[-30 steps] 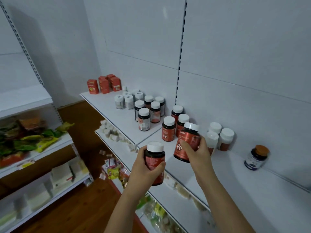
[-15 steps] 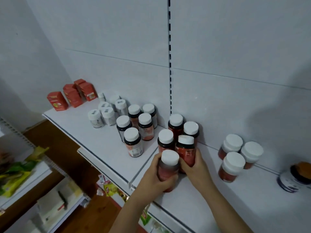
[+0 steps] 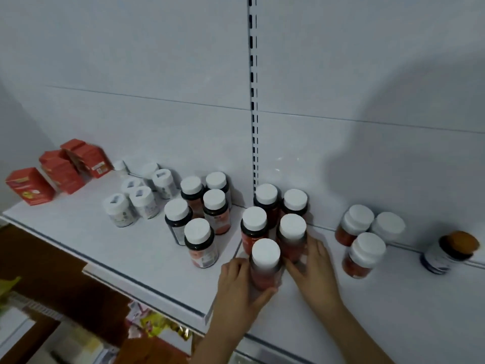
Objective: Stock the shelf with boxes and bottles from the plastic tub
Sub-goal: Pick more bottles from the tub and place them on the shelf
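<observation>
Far left on the white shelf (image 3: 78,232) stand red boxes (image 3: 60,172), then a cluster of white-labelled bottles (image 3: 136,198), then a group of dark bottles with white caps (image 3: 199,214) just left of the seam between two shelf boards. Right of that seam, below the slotted upright (image 3: 253,101) in the back panel, a block of red bottles is being built: two at the back against the panel, two in the middle, and one at the front. The left hand (image 3: 236,287) has its fingers and thumb curled around the front bottle (image 3: 265,264), which stands upright with its cap up and its base on or very near the shelf; motion blur hides whether it has fully settled. The right hand (image 3: 315,269) grips the middle-row bottle (image 3: 292,237) from its right side, fingers wrapped on the lower body, and that bottle also stands upright, touching or just beside its neighbours. Both bottles lie directly ahead of their hands, toward the back panel, long axes vertical, so letting go probably means opening the fingers and drawing each hand back toward the shelf edge without tipping anything. Further right sit three more red bottles (image 3: 364,240), and well apart, a dark bottle with a brown cap (image 3: 451,250).
</observation>
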Available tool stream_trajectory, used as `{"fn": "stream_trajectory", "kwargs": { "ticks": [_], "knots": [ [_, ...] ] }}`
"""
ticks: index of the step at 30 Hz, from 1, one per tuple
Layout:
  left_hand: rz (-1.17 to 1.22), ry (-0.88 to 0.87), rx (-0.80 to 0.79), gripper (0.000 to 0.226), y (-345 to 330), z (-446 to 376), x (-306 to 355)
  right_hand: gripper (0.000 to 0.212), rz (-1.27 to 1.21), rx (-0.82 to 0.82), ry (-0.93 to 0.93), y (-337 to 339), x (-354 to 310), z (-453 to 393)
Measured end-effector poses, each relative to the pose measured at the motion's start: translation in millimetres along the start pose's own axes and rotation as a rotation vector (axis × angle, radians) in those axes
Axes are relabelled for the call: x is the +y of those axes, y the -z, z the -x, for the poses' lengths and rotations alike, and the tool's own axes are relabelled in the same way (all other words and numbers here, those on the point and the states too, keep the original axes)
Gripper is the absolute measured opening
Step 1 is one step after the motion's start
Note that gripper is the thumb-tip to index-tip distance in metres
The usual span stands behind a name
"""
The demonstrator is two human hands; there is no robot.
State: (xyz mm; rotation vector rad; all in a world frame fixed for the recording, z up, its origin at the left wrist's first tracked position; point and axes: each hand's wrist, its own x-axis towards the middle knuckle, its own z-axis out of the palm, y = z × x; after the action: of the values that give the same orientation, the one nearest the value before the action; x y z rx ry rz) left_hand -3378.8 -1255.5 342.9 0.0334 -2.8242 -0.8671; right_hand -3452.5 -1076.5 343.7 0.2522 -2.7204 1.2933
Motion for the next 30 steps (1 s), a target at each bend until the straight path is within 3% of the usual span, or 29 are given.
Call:
{"fn": "stream_trajectory", "kwargs": {
  "ticks": [6, 12, 16, 21, 30],
  "knots": [
    [-0.008, -0.117, 0.051, 0.067, 8, 17, -11, 0.074, 0.039, 0.038, -0.098, 2, -17, 42],
    [0.184, -0.185, 0.041, 0.051, 29, 75, -25, 0.060, 0.027, 0.245, -0.219, 17, -42, 121],
    [0.262, -0.280, -0.100, 0.044, 28, 112, -8, 0.054, 0.039, 0.423, -0.266, 42, -62, 183],
    [0.320, -0.484, -0.286, 0.045, 12, 153, 50, 0.058, 0.106, 0.534, -0.277, 94, -77, 256],
    [0.369, -0.804, -0.560, 0.051, -34, 234, 166, 0.060, 0.156, 0.812, -0.402, 207, -49, 382]
  ]
}}
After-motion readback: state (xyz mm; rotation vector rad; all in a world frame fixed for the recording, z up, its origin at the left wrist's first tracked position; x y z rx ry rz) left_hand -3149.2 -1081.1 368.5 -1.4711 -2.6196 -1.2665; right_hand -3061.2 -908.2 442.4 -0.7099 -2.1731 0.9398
